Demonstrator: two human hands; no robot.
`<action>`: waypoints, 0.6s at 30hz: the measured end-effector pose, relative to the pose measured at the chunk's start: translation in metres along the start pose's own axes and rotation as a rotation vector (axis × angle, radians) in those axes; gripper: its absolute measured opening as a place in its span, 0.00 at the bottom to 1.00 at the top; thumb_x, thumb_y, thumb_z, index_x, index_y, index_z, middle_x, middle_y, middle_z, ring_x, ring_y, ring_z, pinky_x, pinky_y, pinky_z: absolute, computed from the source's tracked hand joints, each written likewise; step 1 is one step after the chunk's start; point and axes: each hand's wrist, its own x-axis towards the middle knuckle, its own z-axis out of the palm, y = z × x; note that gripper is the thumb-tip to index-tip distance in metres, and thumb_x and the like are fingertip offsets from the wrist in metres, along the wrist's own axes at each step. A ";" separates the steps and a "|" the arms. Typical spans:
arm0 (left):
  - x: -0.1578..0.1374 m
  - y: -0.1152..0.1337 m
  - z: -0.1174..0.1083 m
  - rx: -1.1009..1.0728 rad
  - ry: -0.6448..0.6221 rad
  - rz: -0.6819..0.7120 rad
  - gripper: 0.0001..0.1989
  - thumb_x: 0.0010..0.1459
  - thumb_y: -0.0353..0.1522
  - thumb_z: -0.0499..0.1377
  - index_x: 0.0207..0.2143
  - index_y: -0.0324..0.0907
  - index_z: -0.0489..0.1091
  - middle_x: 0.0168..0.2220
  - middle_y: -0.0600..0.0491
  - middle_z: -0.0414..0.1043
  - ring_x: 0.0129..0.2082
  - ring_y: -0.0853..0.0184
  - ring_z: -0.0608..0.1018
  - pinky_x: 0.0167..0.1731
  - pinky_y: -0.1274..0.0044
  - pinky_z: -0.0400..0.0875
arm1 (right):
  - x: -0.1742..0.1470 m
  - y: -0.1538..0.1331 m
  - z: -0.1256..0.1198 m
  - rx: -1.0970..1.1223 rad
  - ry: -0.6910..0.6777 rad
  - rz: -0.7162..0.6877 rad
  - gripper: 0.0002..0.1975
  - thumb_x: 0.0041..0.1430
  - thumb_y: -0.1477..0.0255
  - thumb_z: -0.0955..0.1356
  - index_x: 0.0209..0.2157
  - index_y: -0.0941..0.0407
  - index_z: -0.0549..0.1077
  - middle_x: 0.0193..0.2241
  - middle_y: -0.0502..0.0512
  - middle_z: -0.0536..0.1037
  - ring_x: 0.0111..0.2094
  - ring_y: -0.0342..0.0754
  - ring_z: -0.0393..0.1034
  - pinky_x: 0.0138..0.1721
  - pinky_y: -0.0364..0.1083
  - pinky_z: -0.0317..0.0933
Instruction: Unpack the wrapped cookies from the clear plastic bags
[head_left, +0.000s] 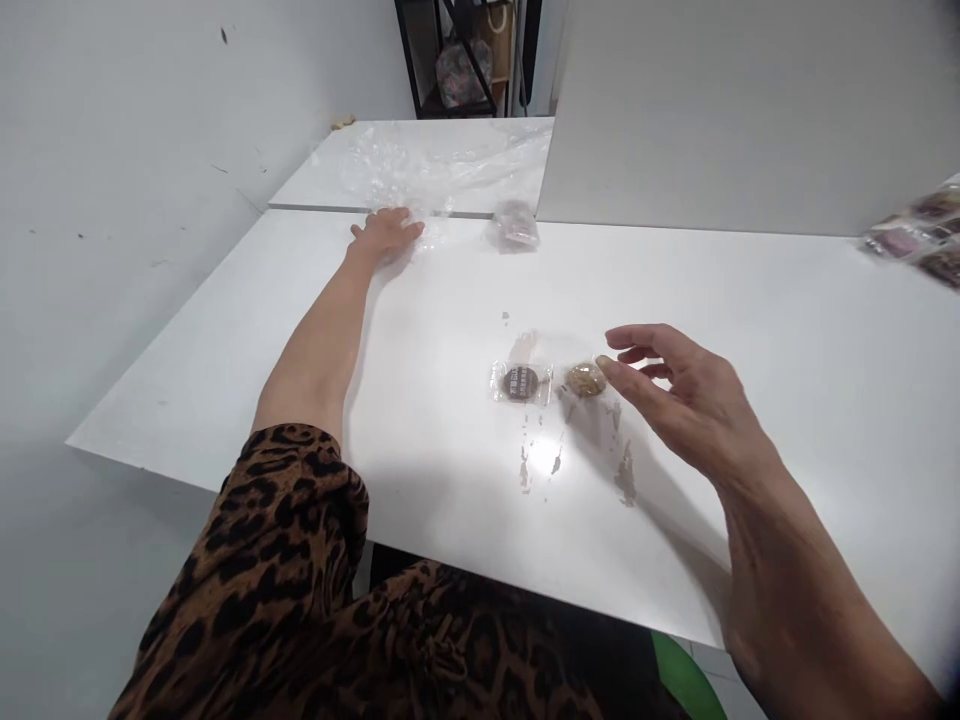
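Observation:
My left hand (386,235) reaches to the far left of the white table, fingers spread at the near edge of crumpled clear plastic bags (382,160). It touches the plastic; whether any is pinched under the fingers is hard to see. Above the table's middle, my right hand (679,400) is open, thumb and fingers apart with nothing between them. Just left of its thumb lies a small round golden-brown piece (585,380) in clear wrapping. Beside that, further left, sits a flat clear packet with a dark round label (520,383) bearing pale print.
A blurred pinkish wrapped packet (514,227) lies near the table's back seam. Several wrapped packets (919,235) are at the far right. A grey-white panel (735,110) rises behind the table (435,430). A black-framed rack (457,60) stands beyond.

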 end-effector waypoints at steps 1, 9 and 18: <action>-0.008 0.007 -0.004 0.020 0.005 0.021 0.32 0.71 0.49 0.53 0.68 0.40 0.59 0.71 0.45 0.58 0.70 0.51 0.51 0.69 0.44 0.33 | 0.002 0.003 -0.001 -0.075 -0.030 0.013 0.18 0.61 0.52 0.73 0.48 0.47 0.80 0.47 0.60 0.81 0.43 0.58 0.75 0.42 0.60 0.74; -0.152 0.072 0.014 0.075 0.008 0.436 0.27 0.72 0.49 0.51 0.60 0.40 0.71 0.63 0.45 0.66 0.62 0.56 0.62 0.67 0.56 0.52 | 0.014 0.023 0.010 -0.484 -0.342 0.027 0.27 0.64 0.59 0.67 0.60 0.56 0.74 0.59 0.67 0.75 0.62 0.70 0.64 0.60 0.67 0.62; -0.247 0.083 0.053 -0.042 -0.232 0.556 0.18 0.65 0.46 0.58 0.46 0.42 0.75 0.58 0.45 0.70 0.62 0.51 0.67 0.64 0.58 0.59 | 0.026 0.028 0.011 -0.620 -0.310 0.083 0.37 0.56 0.56 0.73 0.64 0.55 0.68 0.57 0.70 0.73 0.60 0.71 0.64 0.57 0.62 0.64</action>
